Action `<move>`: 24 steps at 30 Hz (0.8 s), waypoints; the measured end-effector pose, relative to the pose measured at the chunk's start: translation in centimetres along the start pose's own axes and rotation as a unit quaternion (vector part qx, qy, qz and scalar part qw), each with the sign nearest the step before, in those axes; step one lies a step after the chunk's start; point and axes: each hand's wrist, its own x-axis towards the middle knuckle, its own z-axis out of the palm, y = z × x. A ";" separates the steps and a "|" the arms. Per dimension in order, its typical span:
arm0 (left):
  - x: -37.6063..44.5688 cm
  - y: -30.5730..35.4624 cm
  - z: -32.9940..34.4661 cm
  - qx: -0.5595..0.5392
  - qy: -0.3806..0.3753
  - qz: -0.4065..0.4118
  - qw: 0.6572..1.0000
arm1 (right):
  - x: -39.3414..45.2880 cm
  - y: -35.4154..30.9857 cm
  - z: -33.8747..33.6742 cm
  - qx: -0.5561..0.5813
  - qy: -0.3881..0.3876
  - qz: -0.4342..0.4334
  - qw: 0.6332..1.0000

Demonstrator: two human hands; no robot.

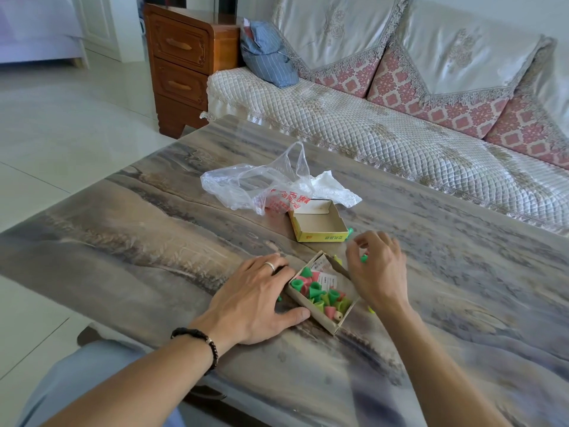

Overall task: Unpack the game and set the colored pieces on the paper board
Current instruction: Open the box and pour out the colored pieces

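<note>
A small cardboard box tray (334,325) lies on the table, filled with several green, pink and yellow cone pieces (320,292) over a folded printed paper (326,277). My left hand (255,298) rests flat on the table against the tray's left side, thumb along its near edge. My right hand (377,266) hovers over the tray's far right corner with curled fingers, and a green piece (364,258) shows by its fingertips. The yellow box lid (317,234) lies open and empty just beyond. A few loose pieces lie on the table beside the tray.
A crumpled clear plastic bag (255,183) with red print and a white tissue (335,188) lie behind the lid. The marble-patterned table (154,229) stands before a quilted sofa (369,127). A wooden cabinet (184,63) stands at the far left.
</note>
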 end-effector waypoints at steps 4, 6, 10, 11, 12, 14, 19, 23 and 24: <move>0.0 0.0 0.2 0.001 0.006 0.004 1.000 | -2.4 -3.2 -0.6 0.022 -0.128 -0.136 0.982; 0.0 0.0 0.2 0.001 0.015 0.005 1.000 | -3.4 -3.9 -0.1 -0.017 -0.164 -0.164 0.973; 0.0 0.1 0.3 0.001 0.015 0.005 1.000 | -4.1 -4.0 0.6 0.012 -0.130 -0.157 0.979; 0.0 0.0 0.3 0.001 0.014 0.004 1.000 | -4.1 -4.0 0.7 0.018 -0.131 -0.153 0.979; 0.0 0.0 0.3 0.002 0.013 0.004 1.000 | -4.1 -4.0 0.7 0.026 -0.134 -0.148 0.980; 0.0 0.0 0.2 0.002 0.011 0.004 1.000 | -3.9 -4.0 0.8 0.049 -0.130 -0.136 0.981; 0.0 0.1 0.2 0.002 0.020 0.008 1.000 | -3.5 -3.7 1.0 0.068 -0.141 -0.130 0.979; -0.1 0.0 0.1 -0.002 0.018 0.009 1.000 | -2.7 -3.8 0.5 0.104 -0.157 -0.108 0.976; -0.1 0.0 0.1 -0.001 0.015 0.009 1.000 | -2.3 -3.8 0.2 0.131 -0.151 -0.081 0.977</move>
